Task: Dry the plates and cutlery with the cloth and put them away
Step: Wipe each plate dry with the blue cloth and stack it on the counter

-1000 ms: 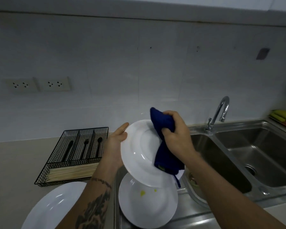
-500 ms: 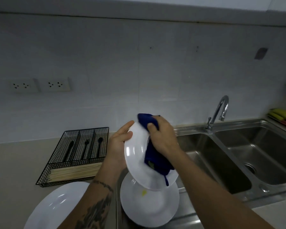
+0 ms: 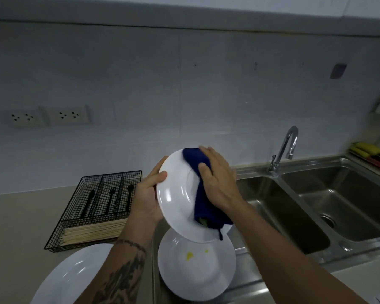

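Above sink edge, my left hand (image 3: 148, 199) grips tilted white plate (image 3: 176, 198) by rim; right hand (image 3: 217, 185) presses blue cloth (image 3: 201, 200) on it. Glazed, slippery, breakable.

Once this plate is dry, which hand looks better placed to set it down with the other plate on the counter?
Probably the left hand. It already grips the held plate by its rim, and the counter plate lies on that side. The right hand is busy pressing the blue cloth.
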{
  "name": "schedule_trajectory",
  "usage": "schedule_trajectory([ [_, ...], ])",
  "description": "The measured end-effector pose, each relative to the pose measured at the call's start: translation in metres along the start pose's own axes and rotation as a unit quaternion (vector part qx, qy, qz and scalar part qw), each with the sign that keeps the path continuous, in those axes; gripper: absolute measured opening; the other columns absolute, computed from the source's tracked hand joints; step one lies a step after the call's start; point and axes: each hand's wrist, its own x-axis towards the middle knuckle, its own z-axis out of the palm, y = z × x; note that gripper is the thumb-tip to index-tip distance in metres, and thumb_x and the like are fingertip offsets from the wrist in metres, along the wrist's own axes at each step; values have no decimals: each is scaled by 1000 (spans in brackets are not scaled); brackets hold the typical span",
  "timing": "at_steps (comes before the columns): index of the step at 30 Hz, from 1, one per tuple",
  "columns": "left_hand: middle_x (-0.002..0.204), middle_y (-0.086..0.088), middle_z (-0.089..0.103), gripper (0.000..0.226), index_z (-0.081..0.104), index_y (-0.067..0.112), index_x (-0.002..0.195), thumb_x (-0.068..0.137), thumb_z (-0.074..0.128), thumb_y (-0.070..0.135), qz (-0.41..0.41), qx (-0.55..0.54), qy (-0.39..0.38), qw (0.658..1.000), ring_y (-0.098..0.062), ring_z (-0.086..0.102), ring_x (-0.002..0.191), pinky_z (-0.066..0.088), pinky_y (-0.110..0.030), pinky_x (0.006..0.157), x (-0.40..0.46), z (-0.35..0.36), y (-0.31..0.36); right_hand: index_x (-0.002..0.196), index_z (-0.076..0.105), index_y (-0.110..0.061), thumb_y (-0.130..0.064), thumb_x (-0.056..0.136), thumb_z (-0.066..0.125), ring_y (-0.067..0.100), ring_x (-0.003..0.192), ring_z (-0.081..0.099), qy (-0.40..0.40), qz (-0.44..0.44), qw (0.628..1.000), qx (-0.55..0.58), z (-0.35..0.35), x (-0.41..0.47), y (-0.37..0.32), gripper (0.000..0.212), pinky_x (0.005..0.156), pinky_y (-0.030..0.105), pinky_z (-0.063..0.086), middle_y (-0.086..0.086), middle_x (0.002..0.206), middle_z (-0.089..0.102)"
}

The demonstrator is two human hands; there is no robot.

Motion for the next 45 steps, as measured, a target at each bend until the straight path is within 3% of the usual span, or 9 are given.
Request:
schedule_trajectory([
  [4,115,-16,71,43,75,14,108,83,42,6,5,-13,-35,999,-32,70,97,60,-43,77,-4,6,2,142,36,-48,-53,93,30,12,144,22,-42,-49,998,-8,-9,18,-10,50,116,58,0,-14,157,27],
  [10,115,-10,69,44,65,17,119,78,49,9,58,-27,45,997,-31,67,96,56,-47,84,-15,-11,5,123,57,-42,-53,90,45,20,104,64,-39,124,953,274,-11,11,22,37,94,50,51,-5,118,65],
  [14,105,-7,71,46,63,14,120,81,46,-4,50,106,57,991,-27,69,87,60,-40,72,-14,-18,16,122,57,-45,-55,82,46,20,102,61,-19,111,969,220,-7,8,32,43,91,47,52,2,123,55],
  [19,120,-3,68,47,69,27,115,89,55,-8,48,398,100,911,-27,64,113,52,-42,97,5,-18,36,130,54,-43,-51,82,44,13,109,50,-50,0,993,106,-30,17,22,49,97,35,41,-10,119,43],
  [22,114,8,71,47,72,39,105,90,55,-3,51,469,99,876,-14,66,107,54,-38,94,7,-5,28,134,52,-42,-49,85,42,15,113,45,-85,-81,993,-11,-32,21,13,51,98,36,39,-12,122,43],
  [27,101,2,75,43,74,27,111,92,51,-5,55,376,174,908,-19,70,96,57,-34,86,3,1,10,136,52,-40,-44,89,41,17,119,40,-16,-126,990,-58,-21,9,13,48,104,35,34,-10,136,44],
  [31,109,2,72,44,70,21,118,93,47,-7,41,280,237,929,-23,68,101,54,-42,95,-3,-9,4,137,51,-34,-46,91,39,18,139,26,61,-24,998,-4,-8,-8,37,49,116,40,20,-4,153,33],
  [36,95,6,76,48,71,23,117,91,48,-9,25,252,259,932,-23,68,95,54,-47,94,-9,-14,-7,133,55,-25,-36,99,44,25,120,32,98,117,988,9,0,-19,46,37,103,30,26,1,121,32],
  [45,119,-4,71,52,74,27,113,85,47,-8,29,234,237,942,-27,67,110,50,-47,101,-6,-5,-14,129,59,-32,-32,93,49,21,118,45,84,-167,973,-138,9,-7,-5,37,101,37,35,-4,130,54],
])
